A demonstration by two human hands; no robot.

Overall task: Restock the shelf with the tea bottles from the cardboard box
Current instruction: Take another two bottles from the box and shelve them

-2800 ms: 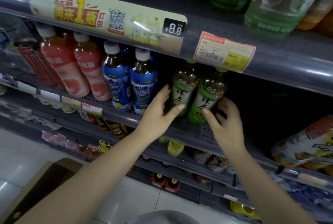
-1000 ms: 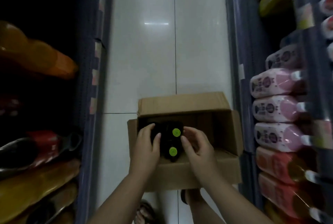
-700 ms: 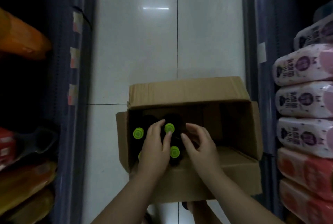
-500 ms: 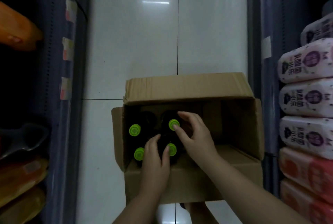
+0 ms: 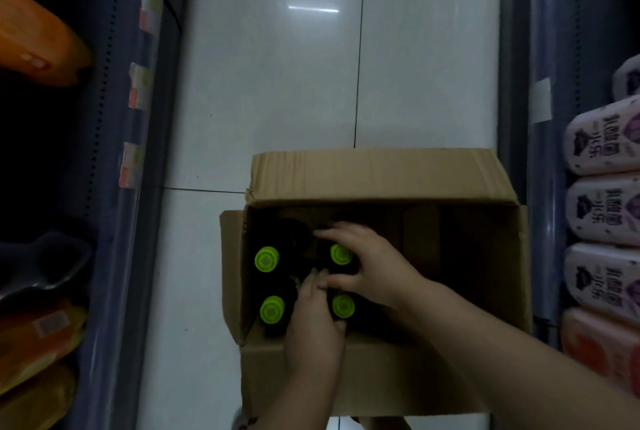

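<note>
I looked straight down into the open brown cardboard box (image 5: 374,176) that sat on the pale tiled floor (image 5: 277,83) in the lower middle of the frame, its flaps folded outward. Four dark tea bottles with bright green caps stood upright in the left part of the box, packed in a square: the upper-left bottle (image 5: 267,259), the lower-left bottle (image 5: 272,309), the upper-right bottle (image 5: 341,254) and the lower-right bottle (image 5: 343,306). The right part of the box was too dark for me to tell what lay there.

My right hand (image 5: 374,267) reached in from the lower right, its fingers curled round the upper-right bottle, with the cap showing between finger and thumb. My left hand (image 5: 313,332) came up from the bottom of the frame, fingers pushed down between the two lower bottles and wrapped against the lower-right one.

Grey shelf edges (image 5: 138,187) ran down both sides of the frame. Pink-and-white bottles (image 5: 602,138) lay at the right edge, and orange packages (image 5: 38,34) at the left.
</note>
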